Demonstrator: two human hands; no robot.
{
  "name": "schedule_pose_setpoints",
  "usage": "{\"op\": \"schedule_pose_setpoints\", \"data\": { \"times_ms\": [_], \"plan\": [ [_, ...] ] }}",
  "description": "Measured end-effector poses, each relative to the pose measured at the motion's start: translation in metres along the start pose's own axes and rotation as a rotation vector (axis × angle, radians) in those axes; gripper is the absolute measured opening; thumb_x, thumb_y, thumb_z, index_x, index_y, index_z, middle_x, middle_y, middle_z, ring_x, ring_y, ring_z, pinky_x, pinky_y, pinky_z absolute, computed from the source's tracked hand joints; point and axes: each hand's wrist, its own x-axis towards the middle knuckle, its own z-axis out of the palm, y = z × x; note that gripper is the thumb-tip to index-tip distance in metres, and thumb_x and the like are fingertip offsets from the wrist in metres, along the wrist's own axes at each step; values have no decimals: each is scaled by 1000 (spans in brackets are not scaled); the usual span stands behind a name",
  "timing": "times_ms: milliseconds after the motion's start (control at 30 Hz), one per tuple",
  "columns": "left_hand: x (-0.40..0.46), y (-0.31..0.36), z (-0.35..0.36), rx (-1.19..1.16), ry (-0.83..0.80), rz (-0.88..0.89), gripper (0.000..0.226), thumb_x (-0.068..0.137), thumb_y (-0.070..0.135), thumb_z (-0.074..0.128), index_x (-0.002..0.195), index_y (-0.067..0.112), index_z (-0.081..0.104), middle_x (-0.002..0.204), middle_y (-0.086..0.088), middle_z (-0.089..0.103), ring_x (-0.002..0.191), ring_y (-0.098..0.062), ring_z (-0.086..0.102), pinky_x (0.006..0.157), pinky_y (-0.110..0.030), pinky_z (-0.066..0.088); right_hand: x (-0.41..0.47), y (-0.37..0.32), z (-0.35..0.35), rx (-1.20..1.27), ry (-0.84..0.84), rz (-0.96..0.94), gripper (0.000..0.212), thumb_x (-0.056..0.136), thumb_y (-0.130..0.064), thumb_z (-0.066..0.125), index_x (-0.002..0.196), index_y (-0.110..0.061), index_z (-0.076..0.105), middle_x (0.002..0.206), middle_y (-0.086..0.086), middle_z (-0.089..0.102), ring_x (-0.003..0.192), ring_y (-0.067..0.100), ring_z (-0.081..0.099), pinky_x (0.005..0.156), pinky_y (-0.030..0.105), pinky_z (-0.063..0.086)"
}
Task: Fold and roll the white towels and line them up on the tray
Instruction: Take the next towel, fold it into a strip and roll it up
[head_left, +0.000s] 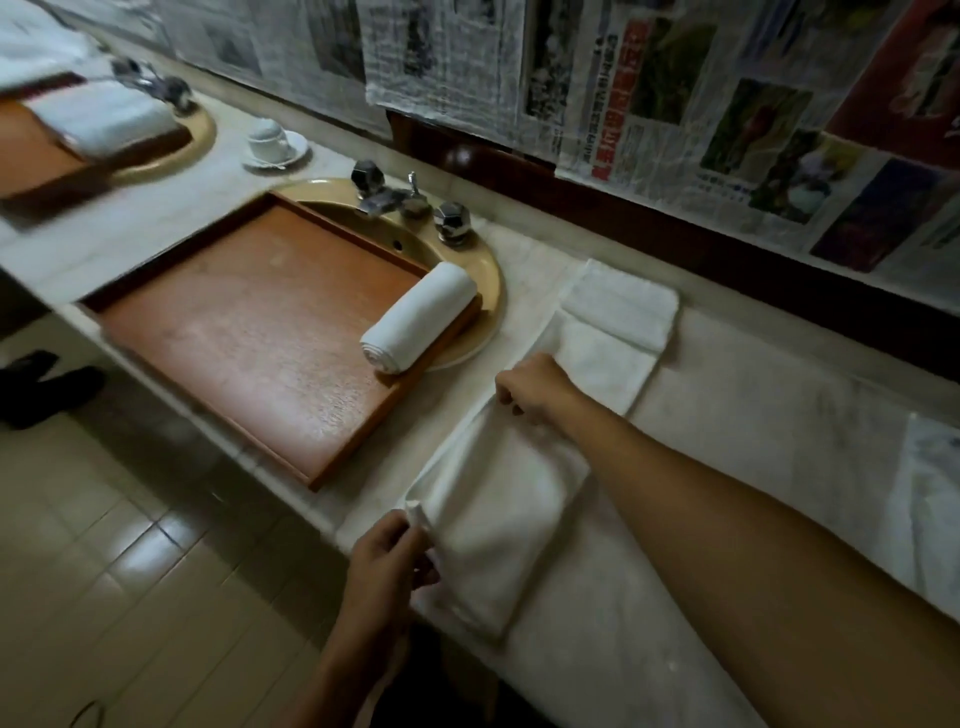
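Observation:
A white towel (498, 514) lies folded lengthwise on the marble counter near its front edge. My left hand (387, 564) pinches its near left corner. My right hand (530, 387) grips its far edge. Beyond my right hand a second white towel (608, 343) lies flat, with a smaller folded towel (621, 304) on its far end. One rolled white towel (421, 317) rests at the right end of the wooden tray (249, 332), which lies across a yellow sink (480, 312).
Chrome taps (410, 200) stand behind the sink. A white cup on a saucer (272, 143) sits farther left. Another tray with folded towels (104, 122) covers a second sink at far left. Newspaper covers the wall. Tiled floor lies below the counter edge.

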Motion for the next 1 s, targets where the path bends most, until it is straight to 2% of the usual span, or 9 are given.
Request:
{"op": "schedule_pose_setpoints", "data": {
  "times_ms": [100,167,233,333,433,533,667,833,1000],
  "plan": [
    [9,-15,-40,196,126,-109,22,94,1,56,76,0,67,64,-11,65,50,-20,56,46,-26,42,7,6,24,-319,-73,-136,17,85,-20,59,86,-4,63,90,11,66,87,30,63,76,39,52],
    [15,-15,-53,324,191,-98,24,97,15,58,77,7,70,71,-9,69,54,-21,61,48,-29,46,10,11,32,-489,-67,-230,21,90,-20,55,106,-13,66,109,7,65,100,25,61,85,36,52],
    [18,-7,-52,478,214,-19,29,99,35,58,80,15,70,74,-5,70,62,-19,66,55,-32,52,12,12,38,-558,-70,-309,27,95,-23,54,120,-22,64,123,3,58,109,23,57,94,36,50],
    [26,3,-42,772,200,57,35,96,55,53,82,25,65,76,4,66,66,-13,65,58,-29,52,14,17,45,-768,-95,-467,27,98,-26,53,123,-27,63,125,0,48,115,21,48,98,36,47],
    [35,3,-37,986,251,86,27,95,53,54,82,29,58,77,9,62,67,-6,60,59,-28,52,14,20,45,-868,-92,-538,26,96,-23,55,119,-28,64,124,-1,47,116,20,45,97,34,45],
    [35,3,-36,1005,271,92,18,96,42,55,83,30,56,78,10,59,69,-4,55,57,-25,46,16,16,45,-949,-91,-606,26,93,-22,57,118,-29,62,124,0,47,115,21,43,96,33,42],
    [29,1,-39,905,258,70,10,96,35,58,89,29,58,82,11,61,73,-6,58,60,-28,47,16,9,48,-1088,-162,-695,27,92,-25,58,118,-29,60,121,-1,47,114,20,42,92,33,38],
    [22,-1,-41,884,252,97,10,95,33,61,86,29,60,79,10,62,70,-4,58,57,-24,44,15,1,51,-1114,-150,-672,14,88,-23,57,100,-25,61,113,-2,52,109,20,44,86,33,36],
    [20,0,-42,869,239,98,10,94,30,64,84,29,62,78,10,64,69,-2,59,54,-20,40,12,-3,50,-1136,-193,-639,25,89,-29,54,112,-28,62,119,-5,53,116,19,43,96,38,30]
  ]
}}
